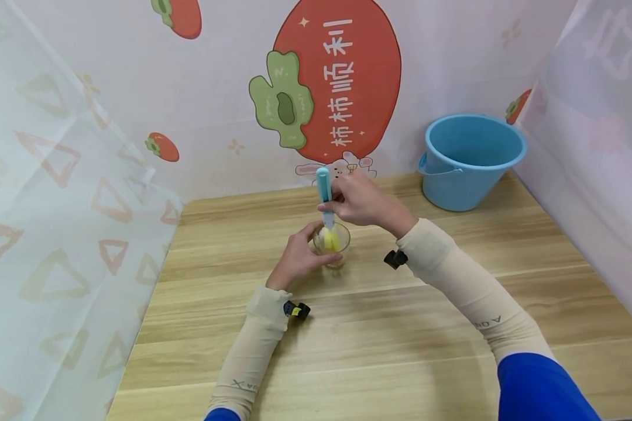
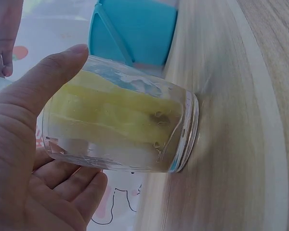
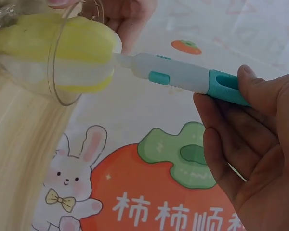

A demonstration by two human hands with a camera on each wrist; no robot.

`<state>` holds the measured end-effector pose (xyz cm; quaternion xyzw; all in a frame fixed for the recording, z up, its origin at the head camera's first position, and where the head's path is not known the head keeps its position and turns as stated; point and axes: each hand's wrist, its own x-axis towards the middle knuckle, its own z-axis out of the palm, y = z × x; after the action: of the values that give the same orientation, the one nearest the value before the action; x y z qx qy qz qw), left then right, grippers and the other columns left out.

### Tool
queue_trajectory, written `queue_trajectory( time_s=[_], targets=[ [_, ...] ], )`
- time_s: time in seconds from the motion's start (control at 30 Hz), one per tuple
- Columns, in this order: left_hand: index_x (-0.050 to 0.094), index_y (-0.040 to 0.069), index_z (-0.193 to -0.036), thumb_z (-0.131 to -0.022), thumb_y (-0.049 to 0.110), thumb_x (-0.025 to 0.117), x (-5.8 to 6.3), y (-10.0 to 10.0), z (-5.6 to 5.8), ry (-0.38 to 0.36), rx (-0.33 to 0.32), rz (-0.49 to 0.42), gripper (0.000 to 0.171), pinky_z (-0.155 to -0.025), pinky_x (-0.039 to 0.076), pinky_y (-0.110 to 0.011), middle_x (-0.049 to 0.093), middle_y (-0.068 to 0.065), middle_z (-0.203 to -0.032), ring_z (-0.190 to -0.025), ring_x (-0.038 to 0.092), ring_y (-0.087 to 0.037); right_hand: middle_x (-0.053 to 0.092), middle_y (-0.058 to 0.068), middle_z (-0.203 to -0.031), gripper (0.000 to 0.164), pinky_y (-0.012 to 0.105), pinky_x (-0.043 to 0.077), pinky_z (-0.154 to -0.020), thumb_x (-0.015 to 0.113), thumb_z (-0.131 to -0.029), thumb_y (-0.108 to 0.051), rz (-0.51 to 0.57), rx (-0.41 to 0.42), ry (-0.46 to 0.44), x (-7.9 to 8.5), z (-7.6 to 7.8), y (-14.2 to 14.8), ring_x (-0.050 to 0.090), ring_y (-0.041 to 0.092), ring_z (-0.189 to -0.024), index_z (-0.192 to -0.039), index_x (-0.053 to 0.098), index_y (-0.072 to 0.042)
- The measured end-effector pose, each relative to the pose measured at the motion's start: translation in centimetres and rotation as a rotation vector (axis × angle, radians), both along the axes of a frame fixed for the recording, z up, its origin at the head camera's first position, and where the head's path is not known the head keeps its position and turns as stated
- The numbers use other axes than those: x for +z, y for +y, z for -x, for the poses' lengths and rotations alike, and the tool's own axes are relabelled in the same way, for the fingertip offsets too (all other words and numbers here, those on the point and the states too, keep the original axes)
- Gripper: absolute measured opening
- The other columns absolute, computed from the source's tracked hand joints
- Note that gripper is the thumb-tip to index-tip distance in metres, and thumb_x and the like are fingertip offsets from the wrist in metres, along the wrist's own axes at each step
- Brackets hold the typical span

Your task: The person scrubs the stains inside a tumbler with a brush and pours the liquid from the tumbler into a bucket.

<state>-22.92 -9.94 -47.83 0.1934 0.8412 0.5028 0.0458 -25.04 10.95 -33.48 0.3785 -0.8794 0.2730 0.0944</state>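
A clear glass cup [image 2: 135,159] stands on the wooden table, and my left hand [image 1: 301,252] grips it with thumb and fingers around its sides. Inside the cup sits the yellow-and-white sponge head [image 3: 62,43] of a cup brush, filling most of the glass. My right hand [image 1: 362,199] pinches the brush's white and teal handle [image 3: 183,74] between thumb and fingers, above the rim. In the head view the handle rises almost upright from the cup. Wet streaks and drops show on the glass wall in the left wrist view.
A blue bucket [image 1: 455,175] with its handle hanging down stands at the back right of the wooden table [image 1: 400,351]. Behind it hangs a white cloth backdrop [image 1: 216,88] printed with persimmons and a rabbit. Printed cloth also hangs on the left and right sides.
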Motion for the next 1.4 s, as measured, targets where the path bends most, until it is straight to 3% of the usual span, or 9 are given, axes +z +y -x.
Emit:
queue_trajectory(
  time_s=[0.2, 0.9, 1.13, 1.4],
  targets=[
    [0.053, 0.029, -0.152, -0.079, 0.042, 0.094, 0.0, 0.0, 0.0, 0.021, -0.003, 0.011, 0.085, -0.122, 0.042, -0.057, 0.062, 0.003, -0.149, -0.146, 0.053, -0.024, 0.072, -0.001, -0.068, 0.018, 0.028, 0.048, -0.056, 0.080, -0.095, -0.022, 0.035, -0.004, -0.002, -0.2, -0.1, 0.1, 0.059, 0.010, -0.057, -0.086, 0.075, -0.008],
    [0.052, 0.027, -0.152, -0.079, 0.044, 0.094, 0.2, 0.1, -0.1, 0.004, 0.001, 0.012, 0.087, -0.119, 0.045, -0.057, 0.065, 0.003, -0.142, -0.142, 0.057, -0.027, 0.073, 0.003, -0.068, 0.020, 0.027, 0.043, -0.053, 0.078, -0.097, -0.022, 0.044, -0.049, 0.003, 0.2, -0.4, 0.0, 0.058, 0.013, -0.054, -0.087, 0.074, -0.005],
    [0.054, 0.027, -0.150, -0.079, 0.039, 0.095, 0.1, 0.2, 0.0, 0.023, -0.004, 0.000, 0.084, -0.119, 0.046, -0.054, 0.065, 0.003, -0.143, -0.140, 0.058, -0.025, 0.074, 0.004, -0.069, 0.020, 0.029, 0.045, -0.055, 0.078, -0.097, -0.021, 0.067, -0.084, 0.028, 1.0, -0.1, 0.4, 0.061, 0.015, -0.058, -0.087, 0.073, -0.005],
    [0.052, 0.024, -0.153, -0.078, 0.041, 0.096, -0.1, 0.2, 0.1, -0.006, 0.000, -0.013, 0.088, -0.121, 0.044, -0.053, 0.067, 0.008, -0.137, -0.142, 0.057, -0.022, 0.076, 0.003, -0.073, 0.018, 0.030, 0.044, -0.059, 0.079, -0.096, -0.023, 0.089, -0.090, 0.034, 2.6, -0.3, 0.5, 0.059, 0.017, -0.065, -0.090, 0.079, -0.006]
  ],
)
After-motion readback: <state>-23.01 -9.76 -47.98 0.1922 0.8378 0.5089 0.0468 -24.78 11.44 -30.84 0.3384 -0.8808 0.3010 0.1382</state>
